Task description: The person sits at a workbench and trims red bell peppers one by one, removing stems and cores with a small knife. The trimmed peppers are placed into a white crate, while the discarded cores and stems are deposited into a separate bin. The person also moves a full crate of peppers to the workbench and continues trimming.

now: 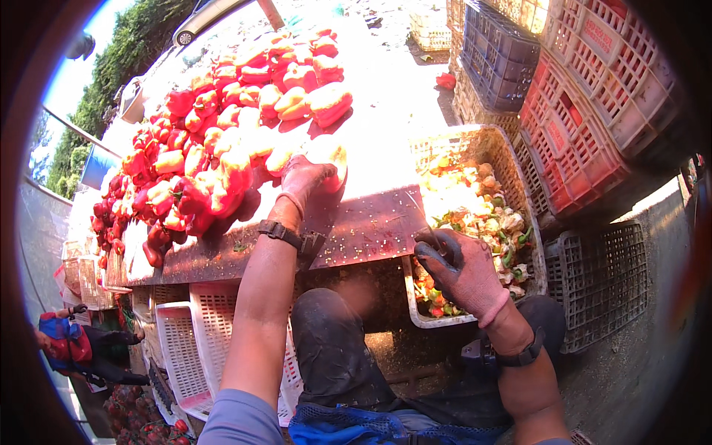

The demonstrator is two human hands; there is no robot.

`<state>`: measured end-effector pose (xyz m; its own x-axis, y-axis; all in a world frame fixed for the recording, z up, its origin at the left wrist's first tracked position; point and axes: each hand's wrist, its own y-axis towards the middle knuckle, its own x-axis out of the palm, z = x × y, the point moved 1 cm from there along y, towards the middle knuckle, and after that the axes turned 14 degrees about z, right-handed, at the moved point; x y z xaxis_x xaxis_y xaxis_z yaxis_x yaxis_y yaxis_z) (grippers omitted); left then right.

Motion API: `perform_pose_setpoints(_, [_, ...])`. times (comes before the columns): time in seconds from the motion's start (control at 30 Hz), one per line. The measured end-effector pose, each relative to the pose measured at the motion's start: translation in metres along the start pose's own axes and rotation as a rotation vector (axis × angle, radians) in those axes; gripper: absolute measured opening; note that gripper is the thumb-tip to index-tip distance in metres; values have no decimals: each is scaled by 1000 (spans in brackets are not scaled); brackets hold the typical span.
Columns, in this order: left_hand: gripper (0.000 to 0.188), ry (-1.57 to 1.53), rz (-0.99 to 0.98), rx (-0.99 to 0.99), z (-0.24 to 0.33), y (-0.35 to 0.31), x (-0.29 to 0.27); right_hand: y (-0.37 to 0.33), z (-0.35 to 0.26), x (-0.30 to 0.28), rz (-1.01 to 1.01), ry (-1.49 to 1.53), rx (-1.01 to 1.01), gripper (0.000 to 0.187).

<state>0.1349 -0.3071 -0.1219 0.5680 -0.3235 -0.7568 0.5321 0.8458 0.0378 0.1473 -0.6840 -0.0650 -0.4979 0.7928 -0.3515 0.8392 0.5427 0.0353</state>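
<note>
At the table's near edge, my left hand [302,182], in a pinkish glove, closes on a red bell pepper [331,157]; strong sunlight washes out part of the pepper and the fingers. A large heap of red bell peppers [194,194] lies just beyond and to the left of it. My right hand [466,273], in a pink glove with dark fingers, is closed around a thin-bladed knife [427,215] whose tip points up and away. Below that hand stands a pale crate [540,256] holding cut-off pepper cores and green stems.
Stacked red crates [564,137] and a dark blue crate [498,55] rise at the right. A grey crate [604,278] stands on the ground near my right knee. White crates [182,341] sit below the table [371,228] at left. A person [85,345] is farther left.
</note>
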Motion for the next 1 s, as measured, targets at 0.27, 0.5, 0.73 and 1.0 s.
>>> perform_pose_setpoints(0.27, [58,23,131,143,-2,-45,-11,8,6,6,39,165,57,37])
perform_pose_setpoints(0.5, [73,-211,-392,-51,3,-93,-24,13,21,27,84,104,102,37])
perform_pose_setpoints(0.73, [82,96,-652,25,29,-104,-10,14,38,35,82,72,135,39])
perform_pose_setpoints(1.0, [88,-112,-403,137,19,-130,2,19,44,34,108,74,89,37])
